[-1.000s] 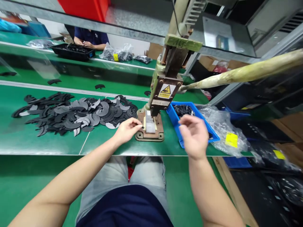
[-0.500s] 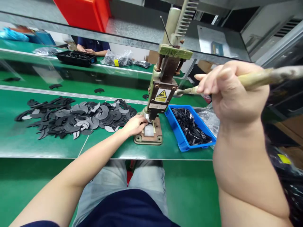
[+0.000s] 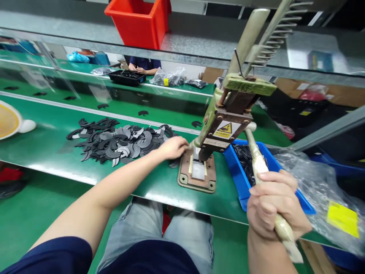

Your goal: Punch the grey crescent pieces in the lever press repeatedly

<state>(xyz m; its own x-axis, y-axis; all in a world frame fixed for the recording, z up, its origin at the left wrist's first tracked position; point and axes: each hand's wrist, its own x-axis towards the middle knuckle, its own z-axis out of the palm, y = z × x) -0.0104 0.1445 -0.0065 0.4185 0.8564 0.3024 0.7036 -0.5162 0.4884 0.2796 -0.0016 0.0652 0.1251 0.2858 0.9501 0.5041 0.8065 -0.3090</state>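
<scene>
My left hand [image 3: 174, 147] is between the pile of dark crescent-shaped pieces [image 3: 134, 139] and the hand press [image 3: 225, 118]. Its fingers reach out loosely beside the press column, with nothing visible in them; the fingertips are slightly blurred. One grey piece [image 3: 174, 163] lies just under it, by the press base [image 3: 184, 177]. My right hand [image 3: 275, 205] is wrapped round the press lever [image 3: 258, 161], which slants down towards me. The press head stands over a pale metal block [image 3: 198, 170] on the base.
A blue bin [image 3: 235, 179] of black parts stands right of the press, beside clear plastic bags [image 3: 310, 182]. Behind runs a green belt [image 3: 122, 108] carrying spaced dark pieces. A red bin [image 3: 139, 23] sits on the shelf above. Across the line, a person's hands [image 3: 138, 69] work near a black tray [image 3: 127, 78].
My right hand has brought the lever down from its raised position. My left hand has moved left, away from the block under the press head. The view has shifted.
</scene>
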